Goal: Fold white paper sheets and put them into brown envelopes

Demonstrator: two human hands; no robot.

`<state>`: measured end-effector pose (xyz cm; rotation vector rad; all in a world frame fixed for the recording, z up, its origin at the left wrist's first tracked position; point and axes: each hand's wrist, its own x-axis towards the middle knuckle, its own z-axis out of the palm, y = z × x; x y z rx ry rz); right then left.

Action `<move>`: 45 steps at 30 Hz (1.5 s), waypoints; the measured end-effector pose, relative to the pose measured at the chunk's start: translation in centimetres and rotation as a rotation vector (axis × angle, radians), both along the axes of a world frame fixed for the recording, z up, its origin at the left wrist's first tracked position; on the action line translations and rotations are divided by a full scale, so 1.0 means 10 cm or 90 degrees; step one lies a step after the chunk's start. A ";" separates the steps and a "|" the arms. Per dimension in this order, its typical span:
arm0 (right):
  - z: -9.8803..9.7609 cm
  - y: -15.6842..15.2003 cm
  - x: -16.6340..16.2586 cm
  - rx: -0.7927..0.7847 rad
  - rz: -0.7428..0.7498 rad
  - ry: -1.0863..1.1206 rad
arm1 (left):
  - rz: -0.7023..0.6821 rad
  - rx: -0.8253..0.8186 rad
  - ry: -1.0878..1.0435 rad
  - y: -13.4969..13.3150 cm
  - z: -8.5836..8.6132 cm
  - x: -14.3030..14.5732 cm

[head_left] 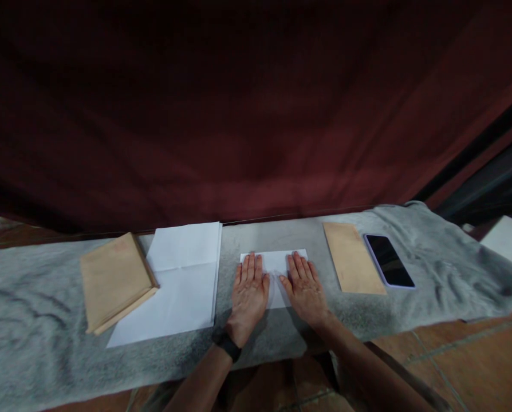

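Observation:
A small folded white paper (pixel 274 264) lies on the grey cloth-covered table (pixel 32 320). My left hand (pixel 249 293) presses flat on its left part, fingers stretched out and together. My right hand (pixel 304 286) lies flat on its right part, fingers also stretched out. Neither hand grips anything. A black band sits on my left wrist.
A stack of white sheets (pixel 176 280) lies to the left, with a pile of brown envelopes (pixel 114 280) partly over it. To the right lie a single brown envelope (pixel 353 257) and a dark phone (pixel 389 261). A dark red curtain (pixel 239 114) hangs behind.

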<state>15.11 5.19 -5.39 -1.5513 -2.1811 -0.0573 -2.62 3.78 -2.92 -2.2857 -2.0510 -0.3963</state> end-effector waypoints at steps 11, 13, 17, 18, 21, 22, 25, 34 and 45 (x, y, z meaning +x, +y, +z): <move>0.03 0.12 0.18 0.017 -0.078 0.026 | 0.077 0.010 0.029 -0.02 0.01 0.01; 0.09 0.13 0.10 0.006 -0.050 0.050 | 0.057 0.037 0.028 -0.01 0.02 0.02; 0.20 0.09 -0.15 -0.056 0.057 0.075 | -0.039 0.054 0.027 0.01 0.02 0.09; 0.22 0.08 -0.21 -0.068 0.089 0.072 | -0.060 0.046 0.030 0.01 0.02 0.11; 0.24 0.05 -0.33 -0.077 0.113 0.064 | -0.092 0.020 0.040 0.02 -0.02 0.16; 0.23 0.04 -0.34 -0.072 0.105 0.061 | -0.089 0.017 0.040 0.02 -0.03 0.17; 0.20 0.05 -0.31 -0.051 0.072 0.041 | -0.067 0.022 0.028 0.02 -0.05 0.14; 0.10 0.09 -0.08 -0.062 -0.005 -0.025 | 0.002 0.041 0.002 0.02 -0.04 0.00; -0.02 0.12 0.33 0.020 -0.043 -0.055 | 0.022 0.001 0.022 -0.02 0.06 0.09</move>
